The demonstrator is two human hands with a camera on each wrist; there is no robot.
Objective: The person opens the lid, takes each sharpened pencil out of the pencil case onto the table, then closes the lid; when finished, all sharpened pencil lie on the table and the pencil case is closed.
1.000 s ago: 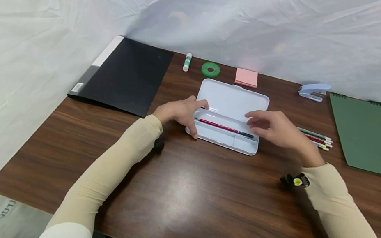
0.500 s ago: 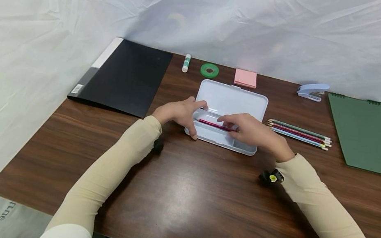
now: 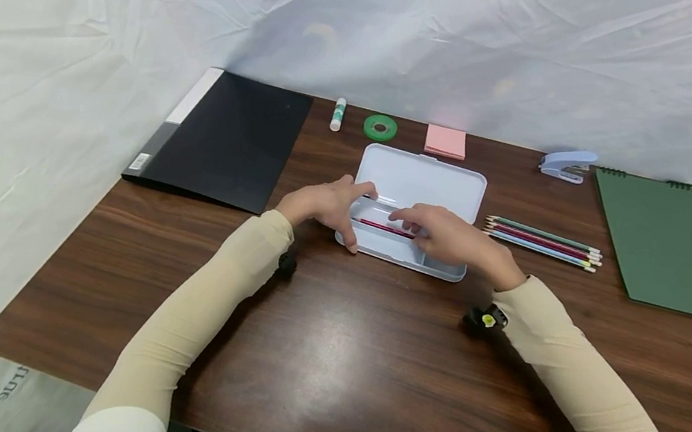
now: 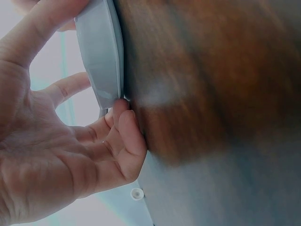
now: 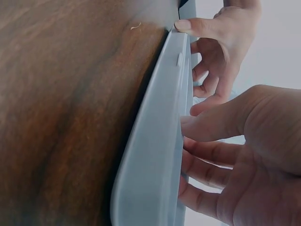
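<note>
A white pencil case [image 3: 433, 179] lies open on the table, its lid tipped back. My left hand [image 3: 329, 202] grips its left end, thumb at the front edge and fingers toward the hinge; the left wrist view shows fingertips against the case wall [image 4: 101, 56]. Inside lies a dark red pencil [image 3: 385, 228], its sharpened tip to the left. Thumb and fingers of my right hand [image 3: 448, 236] reach into the case and pinch the pencil, whose right end they hide. In the right wrist view, the right fingers [image 5: 207, 172] dip behind the case's front wall.
Several colored pencils [image 3: 542, 243] lie right of the case. Behind it are a glue stick [image 3: 338, 115], green tape [image 3: 379, 128], pink sticky notes [image 3: 446, 142] and a stapler [image 3: 567, 165]. A black folder [image 3: 232, 137] lies left, a green spiral pad [image 3: 674, 245] right.
My right hand has moved left from the case's right end to the pencil's middle, uncovering the tips of the loose pencils. The left hand keeps its hold on the case.
</note>
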